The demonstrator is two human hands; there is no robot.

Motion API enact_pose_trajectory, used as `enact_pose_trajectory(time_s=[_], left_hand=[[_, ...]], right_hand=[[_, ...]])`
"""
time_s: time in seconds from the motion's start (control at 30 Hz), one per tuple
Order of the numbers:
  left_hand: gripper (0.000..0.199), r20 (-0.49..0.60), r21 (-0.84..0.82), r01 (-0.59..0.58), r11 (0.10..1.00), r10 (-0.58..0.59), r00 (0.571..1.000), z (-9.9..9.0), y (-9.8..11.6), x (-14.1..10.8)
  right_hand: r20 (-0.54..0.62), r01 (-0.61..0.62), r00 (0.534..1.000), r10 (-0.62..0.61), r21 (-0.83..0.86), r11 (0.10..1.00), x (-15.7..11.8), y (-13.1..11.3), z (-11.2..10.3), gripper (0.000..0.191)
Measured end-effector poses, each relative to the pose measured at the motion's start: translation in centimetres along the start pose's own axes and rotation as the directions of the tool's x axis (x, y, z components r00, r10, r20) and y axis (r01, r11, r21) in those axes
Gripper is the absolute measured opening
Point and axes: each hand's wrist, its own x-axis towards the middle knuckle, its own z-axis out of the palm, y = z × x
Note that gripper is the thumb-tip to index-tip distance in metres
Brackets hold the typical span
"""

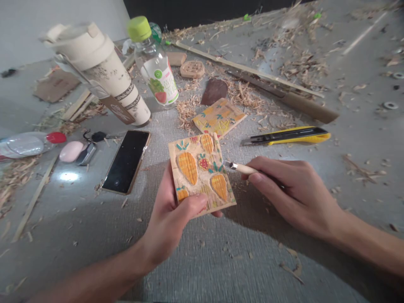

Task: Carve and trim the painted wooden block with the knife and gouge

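Clock taken from the carved panel. Gray table [205,261] under everything, littered with debris. Cream tumbler [109,69], leaning in view, 10–11 o'clock. Clear bottle [159,78], lime cap, fruit label, 11 o'clock. Right hand [290,185] at 3 o'clock, fingers wrapped round a pale tool handle. Left hand [173,210] at 7 o'clock, gripping the panel, thumb across its lower face. Carved panel [202,171]: mid-view, held tilted, orange carrot shapes, teal leaf tops, red strawberry. Phone [126,162], screen dark, flat on table, 9 o'clock. Yellow-black utility knife [293,135] lying at 2 o'clock. Second painted panel [219,114], flat, just past 12 o'clock, near wood shavings. Pale-handled tool [244,169], metal end pointing to 9 o'clock, right at panel's edge; contact can't be told. Wood shavings [186,110] curled beside bottle, 12 o'clock side.
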Motion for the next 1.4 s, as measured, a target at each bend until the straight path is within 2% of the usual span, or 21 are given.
enact_pose_trajectory(time_s=[0.23, 0.43, 0.63, 0.73, 0.9, 1.03, 1.1, 1.2, 1.3, 1.4], left_hand=[[0.051, 0.000, 0.003, -0.009, 1.000, 0.009, 1.000, 0.1, 0.0, 0.0], [0.069, -0.003, 0.009, -0.005, 1.000, 0.005, 1.000, -0.1, 0.0, 0.1], [0.071, 0.002, -0.004, -0.003, 1.000, 0.003, 1.000, -0.2, -0.1, 0.1], [0.075, 0.011, -0.010, 0.002, 1.000, -0.002, 1.000, -0.1, -0.2, 0.3], [0.065, 0.005, 0.003, -0.010, 1.000, 0.010, 1.000, 0.0, -0.3, 0.5], [0.061, -0.003, 0.019, -0.027, 0.999, 0.027, 1.000, -0.2, -0.4, 0.6], [0.060, -0.013, 0.027, -0.043, 0.999, 0.043, 0.999, -0.2, -0.4, 0.6], [0.059, -0.034, 0.056, -0.075, 0.996, 0.077, 0.996, 0.0, -0.2, 0.6], [0.078, -0.057, 0.081, -0.098, 0.992, 0.103, 0.993, 0.3, 0.0, 0.5], [0.117, -0.112, 0.106, -0.137, 0.985, 0.149, 0.982, 0.5, 0.2, 0.4]], right_hand=[[-0.003, 0.037, 0.999, -0.037, -0.028, 0.999, 0.0, -0.1, -0.2, 0.035], [-0.002, 0.042, 0.999, -0.043, -0.185, 0.982, 0.9, 0.8, -1.2, 0.024], [0.020, 0.099, 0.995, -0.099, -0.408, 0.908, 0.6, 2.6, -1.0, 0.020], [0.010, 0.115, 0.992, -0.124, -0.446, 0.888, 0.4, 3.1, -1.3, 0.019], [-0.008, 0.141, 0.987, -0.159, -0.415, 0.899, 1.0, 3.0, -2.3, 0.013], [-0.040, 0.137, 0.984, -0.172, -0.442, 0.886, 1.6, 2.8, -3.5, 0.018], [-0.062, 0.100, 0.987, -0.151, -0.502, 0.859, 1.8, 3.3, -4.3, 0.024], [-0.075, 0.050, 0.991, -0.110, -0.560, 0.827, 2.0, 5.0, -5.3, 0.024], [-0.055, 0.031, 0.995, -0.078, -0.584, 0.811, 1.8, 6.7, -5.7, 0.024], [-0.044, 0.018, 0.998, -0.055, -0.596, 0.803, 1.5, 7.7, -5.7, 0.023]])
